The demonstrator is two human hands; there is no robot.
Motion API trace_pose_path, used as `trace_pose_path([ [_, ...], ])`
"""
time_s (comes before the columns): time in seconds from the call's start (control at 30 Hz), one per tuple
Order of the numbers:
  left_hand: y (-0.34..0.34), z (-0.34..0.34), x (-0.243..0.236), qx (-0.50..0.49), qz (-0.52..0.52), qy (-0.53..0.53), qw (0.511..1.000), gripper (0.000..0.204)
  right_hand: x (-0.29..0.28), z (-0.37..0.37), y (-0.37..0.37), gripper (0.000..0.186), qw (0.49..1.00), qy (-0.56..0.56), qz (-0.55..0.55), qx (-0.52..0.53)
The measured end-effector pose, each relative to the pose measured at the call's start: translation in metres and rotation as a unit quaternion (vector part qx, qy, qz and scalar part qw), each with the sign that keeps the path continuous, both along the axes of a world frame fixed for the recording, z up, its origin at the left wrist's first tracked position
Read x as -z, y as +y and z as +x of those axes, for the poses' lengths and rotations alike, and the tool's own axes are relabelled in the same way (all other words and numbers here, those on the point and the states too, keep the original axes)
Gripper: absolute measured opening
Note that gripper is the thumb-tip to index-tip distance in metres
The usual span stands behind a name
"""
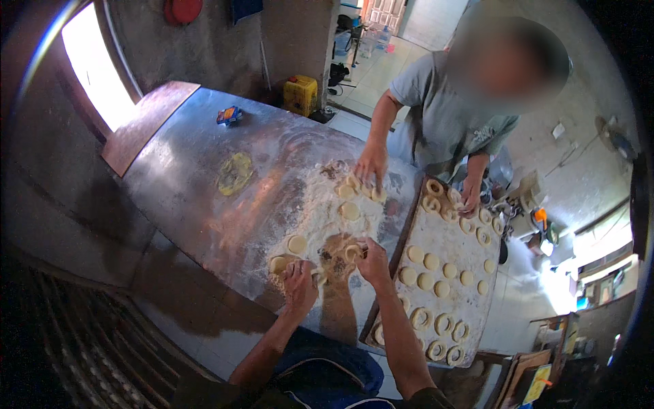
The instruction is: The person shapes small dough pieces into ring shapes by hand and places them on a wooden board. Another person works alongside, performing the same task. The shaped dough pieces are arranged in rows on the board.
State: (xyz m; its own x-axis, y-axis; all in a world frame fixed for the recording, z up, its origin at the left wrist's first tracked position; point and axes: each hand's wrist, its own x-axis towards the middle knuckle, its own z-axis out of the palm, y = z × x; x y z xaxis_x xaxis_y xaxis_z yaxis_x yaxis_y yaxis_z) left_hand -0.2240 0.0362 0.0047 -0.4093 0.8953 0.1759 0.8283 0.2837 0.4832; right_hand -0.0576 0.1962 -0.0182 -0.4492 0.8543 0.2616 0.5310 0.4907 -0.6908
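On the floured metal table, my left hand (300, 288) is closed with its fingers bent down over a piece of dough (317, 277), whose pale edge shows by the thumb. A thick dough round (279, 264) lies just left of those fingers, and a flat dough disc (297, 244) sits above them. My right hand (372, 262) pinches the side of a dough ring (352, 253) over a patch with little flour. Farther up the flour (310, 218) lies another dough disc (349, 210). My fingertips are partly hidden on both hands.
Across the table a person's hand (371, 165) touches several dough pieces; their other hand (471, 194) reaches the floured board (470, 310) at right, which bears dough discs and rings. A small blue packet (229, 115) and a yellowish plastic wrap (235, 173) lie at left. A yellow jerrycan (300, 94) stands behind.
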Motion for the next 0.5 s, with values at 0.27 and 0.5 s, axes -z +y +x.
trace_pose_path([
  [0.27,0.007,-0.007,0.014,0.038,0.123,-0.092,0.987,0.035,-0.020,-0.001,-0.016,0.024,0.996,-0.012,-0.085,0.018],
  [0.5,0.048,-0.006,0.003,0.147,0.095,-0.501,0.847,0.028,-0.044,-0.016,-0.073,0.035,0.968,0.168,-0.160,0.095],
])
